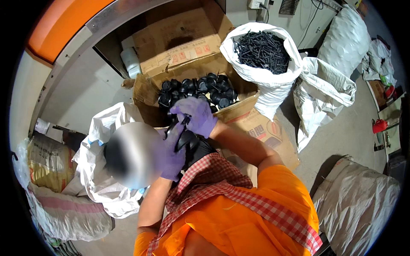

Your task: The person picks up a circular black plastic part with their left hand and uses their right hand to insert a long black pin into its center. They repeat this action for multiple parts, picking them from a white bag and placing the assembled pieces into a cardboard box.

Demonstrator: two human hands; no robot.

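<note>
Purple-gloved, both hands meet over the person's lap, just at the near edge of an open cardboard box [239, 105]. Curled partway, the left hand [172, 157] has hold of a rounded black plastic part [187, 139], which lies between the two gloves, above the lap. Just beyond it, to the right, the right hand [198, 117] bends its fingers in against the part's far end; from where I stand, I can't tell whether they grip it or only touch it.

Inside the box, on the far side of the hands, lies a pile of round black plastic pieces [210, 82]. To the far right stands a white woven sack [272, 94] filled with slim black sticks [262, 52], and just beside it another open white sack [318, 89]. Left of the person slumps a third white sack [112, 197]. The worker wears an orange top [239, 219] and a red checked apron [200, 177].
</note>
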